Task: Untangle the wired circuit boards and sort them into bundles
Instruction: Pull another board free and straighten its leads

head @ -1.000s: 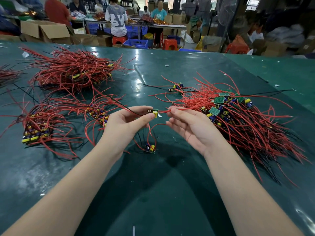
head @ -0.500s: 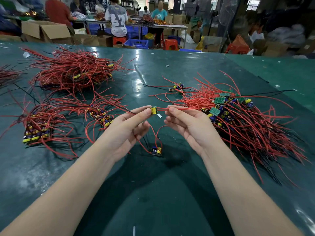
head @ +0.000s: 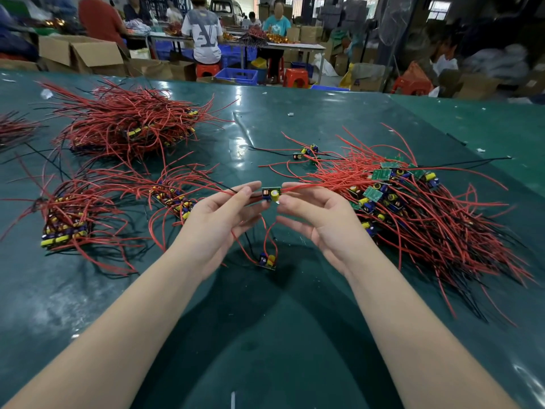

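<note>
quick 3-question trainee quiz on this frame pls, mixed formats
1. True or false: the circuit board held up between the two hands lies flat on the table.
2. Which side of the person holds the big untangled pile? A) left B) right C) straight behind the hands
3. Fill in: a second small board hangs below the hands on red ____.

Key:
1. False. It is held above the table, the left hand and right hand holding its wires on either side.
2. B
3. wires
</note>
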`<state>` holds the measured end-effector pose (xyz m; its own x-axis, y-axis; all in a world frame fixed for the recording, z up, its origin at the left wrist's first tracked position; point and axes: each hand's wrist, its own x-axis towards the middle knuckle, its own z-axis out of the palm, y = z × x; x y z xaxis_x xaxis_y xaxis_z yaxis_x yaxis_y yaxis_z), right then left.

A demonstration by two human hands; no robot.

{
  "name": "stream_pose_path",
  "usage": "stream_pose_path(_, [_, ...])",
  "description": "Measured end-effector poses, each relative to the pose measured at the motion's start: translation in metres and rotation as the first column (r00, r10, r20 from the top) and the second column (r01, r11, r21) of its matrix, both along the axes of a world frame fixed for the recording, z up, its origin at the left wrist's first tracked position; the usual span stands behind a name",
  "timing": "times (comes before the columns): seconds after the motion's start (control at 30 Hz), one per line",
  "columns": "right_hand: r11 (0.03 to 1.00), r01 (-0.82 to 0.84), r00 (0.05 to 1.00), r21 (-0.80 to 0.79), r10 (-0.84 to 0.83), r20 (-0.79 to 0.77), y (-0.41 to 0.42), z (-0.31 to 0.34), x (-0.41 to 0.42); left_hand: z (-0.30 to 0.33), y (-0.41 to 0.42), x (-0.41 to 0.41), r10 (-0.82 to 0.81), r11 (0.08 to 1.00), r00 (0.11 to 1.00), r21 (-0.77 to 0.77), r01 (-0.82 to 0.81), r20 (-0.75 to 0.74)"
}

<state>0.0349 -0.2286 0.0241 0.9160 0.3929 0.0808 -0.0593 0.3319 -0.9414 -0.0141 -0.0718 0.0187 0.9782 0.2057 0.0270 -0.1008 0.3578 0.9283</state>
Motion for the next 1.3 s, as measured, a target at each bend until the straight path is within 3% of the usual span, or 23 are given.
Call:
stream_pose_path(0.2, [0.996, 0.052, 0.994, -0.073, -0.045, 0.100, 0.006, -0.001, -0.006, 0.000, -0.001, -0.001, -0.029, 0.997, 0.999, 0.070, 0.026, 0.041])
stream_pose_path(0.43, [0.999, 0.037, 0.999, 0.012, -0.037, 0.008, 0.004, 0.003, -0.006, 0.002, 0.002, -0.005, 0.019, 0.987, 0.997, 0.159, -0.030, 0.071])
stream_pose_path(0.7, [0.965, -0.058, 0.973, 0.257, 0.112, -0.202, 0.005, 0.010, -0.006, 0.010, 0.005, -0.003, -0.103, 0.990, 0.995, -0.096, 0.100, -0.019])
stream_pose_path(0.87, [0.937, -0.117, 0.951, 0.330, 0.202, -0.234, 0.006, 0.013, -0.011, 0.011, 0.003, -0.004, -0.161, 0.965, 0.987, -0.210, 0.154, -0.015])
stream_pose_path(1.0, [0.943, -0.036, 0.973, 0.331, 0.109, -0.203, 0.003, 0.014, -0.009, 0.012, 0.007, -0.003, -0.201, 0.964, 0.979, -0.188, 0.190, -0.040])
stream_pose_path(1.17, [0.931, 0.156, 0.988, 0.331, -0.143, -0.065, -0.005, 0.023, -0.005, 0.008, 0.002, -0.004, -0.203, 0.978, 0.973, 0.020, 0.206, -0.109])
stream_pose_path(1.3, [0.884, 0.229, 0.970, 0.407, -0.245, -0.014, -0.026, 0.052, -0.005, 0.008, 0.004, -0.006, -0.169, 0.982, 0.984, 0.071, 0.173, -0.061])
